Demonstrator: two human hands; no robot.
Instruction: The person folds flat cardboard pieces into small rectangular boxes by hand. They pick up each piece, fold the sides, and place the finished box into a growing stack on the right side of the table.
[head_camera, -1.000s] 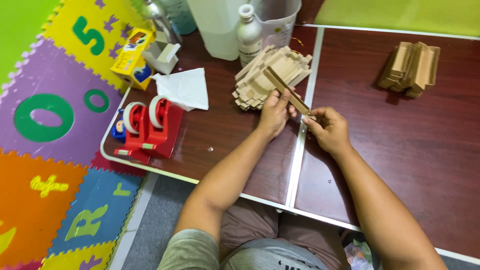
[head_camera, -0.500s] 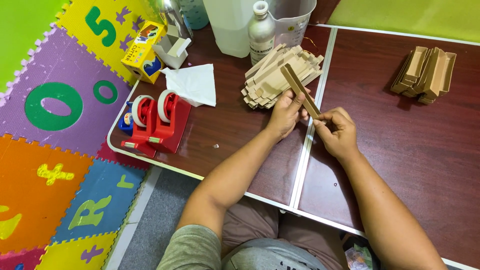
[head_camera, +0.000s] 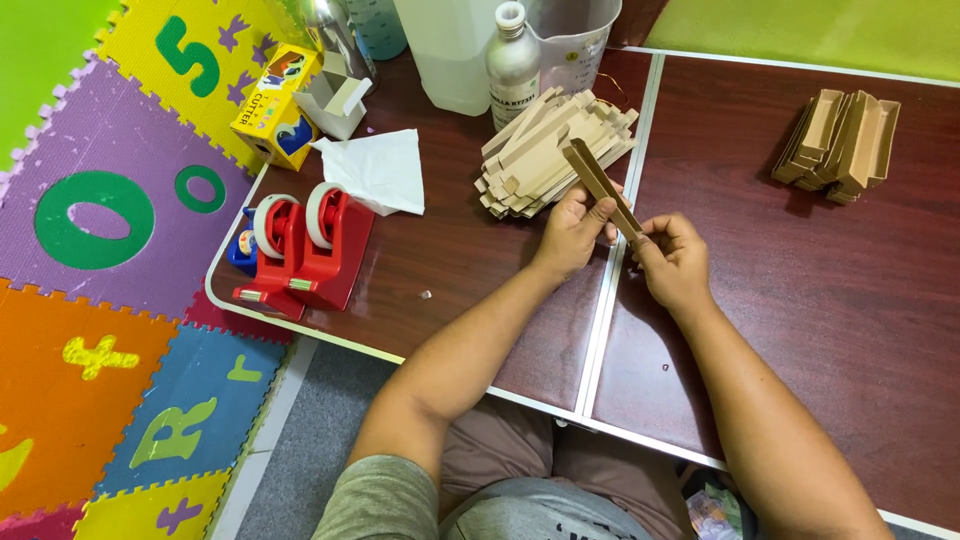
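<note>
A floor of foam puzzle mats (head_camera: 110, 230) in purple, yellow, orange and blue, with cut-out letters and numerals, spreads beyond the left edge of the surface; a strip of grey floor (head_camera: 300, 440) runs between the mats and the surface. The surface (head_camera: 850, 330) is a dark red-brown folding table with a pale metal rim and a metal seam down its middle.

On the surface, at its far edge, stand a white plastic jug (head_camera: 450, 50), a clear measuring cup (head_camera: 575, 40) and a silver bottle (head_camera: 512, 60). Just in front of the bottle lies a loose pile of flat brown cardboard pieces (head_camera: 535, 160). Toward the far right of the surface, well apart from that pile, sits a stack of folded cardboard trays (head_camera: 840, 145). Near the surface's left edge stands a red tape dispenser (head_camera: 310, 250) with two rolls; a crumpled white tissue (head_camera: 375, 170) lies just beyond it, then a small open white box (head_camera: 335, 100) and a yellow box (head_camera: 275, 105).

Over the seam, just in front of the pile, the left hand (head_camera: 570, 230) and right hand (head_camera: 675, 260) both pinch one long narrow cardboard strip (head_camera: 600, 185), which is tilted up and away from the person.
</note>
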